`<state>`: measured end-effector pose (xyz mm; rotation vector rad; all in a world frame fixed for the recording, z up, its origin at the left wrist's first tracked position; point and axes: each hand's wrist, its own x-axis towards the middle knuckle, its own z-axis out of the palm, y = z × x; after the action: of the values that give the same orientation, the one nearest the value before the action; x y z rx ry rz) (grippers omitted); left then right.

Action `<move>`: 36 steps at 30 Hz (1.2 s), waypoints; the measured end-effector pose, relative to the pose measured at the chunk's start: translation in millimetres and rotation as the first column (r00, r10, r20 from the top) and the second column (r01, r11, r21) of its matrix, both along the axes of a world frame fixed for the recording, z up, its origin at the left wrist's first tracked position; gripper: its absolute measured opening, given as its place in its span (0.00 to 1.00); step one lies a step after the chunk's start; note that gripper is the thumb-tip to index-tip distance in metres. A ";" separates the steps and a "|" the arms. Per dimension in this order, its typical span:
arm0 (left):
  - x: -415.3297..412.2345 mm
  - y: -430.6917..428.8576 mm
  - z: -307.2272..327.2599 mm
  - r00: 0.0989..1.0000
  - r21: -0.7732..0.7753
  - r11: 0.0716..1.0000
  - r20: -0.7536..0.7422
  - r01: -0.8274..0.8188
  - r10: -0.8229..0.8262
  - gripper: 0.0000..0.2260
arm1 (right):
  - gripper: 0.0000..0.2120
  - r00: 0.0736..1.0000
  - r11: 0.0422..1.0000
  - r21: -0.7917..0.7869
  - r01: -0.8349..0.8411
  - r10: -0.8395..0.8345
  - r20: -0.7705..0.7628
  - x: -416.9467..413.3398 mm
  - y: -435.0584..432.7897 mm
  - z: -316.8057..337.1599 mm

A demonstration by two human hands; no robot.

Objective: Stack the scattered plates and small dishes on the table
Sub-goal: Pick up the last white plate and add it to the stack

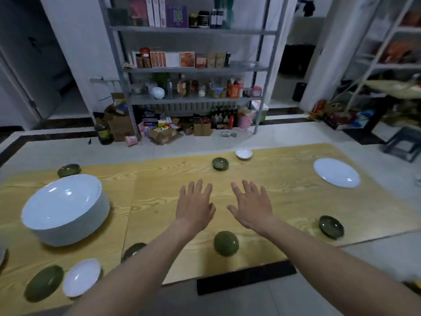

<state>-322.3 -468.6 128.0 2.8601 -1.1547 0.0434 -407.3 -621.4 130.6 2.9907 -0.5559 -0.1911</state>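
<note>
both hands hover over the middle of the light wood-grain table point(159, 215) and grip nothing: left hand point(194, 206) and right hand point(252, 207) are palm-down w/ fingers straight and spread, side by side, thumbs near each other. looks like a ready pose between picks, not a reach at any one piece. the tall stack of white round plates point(66, 208) sits at the left, prob the collecting pile, so the single white flat plate point(336, 172) at the far right corner, well apart from it, likely goes there next. small stuff is scattered, none stacked: a small white dish point(244, 154) just beside a dark green glazed dish point(220, 164) at the far edge, another green dish point(69, 170) behind the stack, a green dish point(331, 226) at the right, what looks like an upturned green dish point(226, 243) at the near edge between the forearms, one green dish point(133, 250) half hidden by the left forearm, and a white small dish point(81, 277) touching or just beside a green one point(44, 286) near left. the far pair lies straight ahead of the fingertips, so it's prob the easiest grab.
</note>
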 end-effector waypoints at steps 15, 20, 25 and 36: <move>-90.3 -286.6 -20.2 0.933 -0.001 0.933 0.007 0.360 -0.360 0.25 | 0.34 0.933 0.933 0.039 0.359 -0.359 -0.009 -132.9 -245.1 -16.1; -82.0 -403.1 -34.1 0.927 -0.012 0.927 -0.001 0.375 -0.375 0.28 | 0.33 0.916 0.916 0.043 0.399 -0.400 0.014 -130.7 -350.0 -20.7; -76.8 -495.8 -34.9 0.920 0.002 0.920 -0.022 0.392 -0.392 0.29 | 0.34 0.908 0.908 0.058 0.416 -0.418 0.024 -128.2 -441.5 -21.8; -65.9 -632.3 -74.6 0.952 0.033 0.966 -0.182 0.256 -0.246 0.26 | 0.34 0.912 0.883 0.237 0.406 -0.408 -0.039 -102.1 -601.3 -65.4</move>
<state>-388.1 -1100.9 53.4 2.6702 -1.4900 -0.2523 -509.4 -1222.7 65.1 3.0589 -1.2486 -0.2888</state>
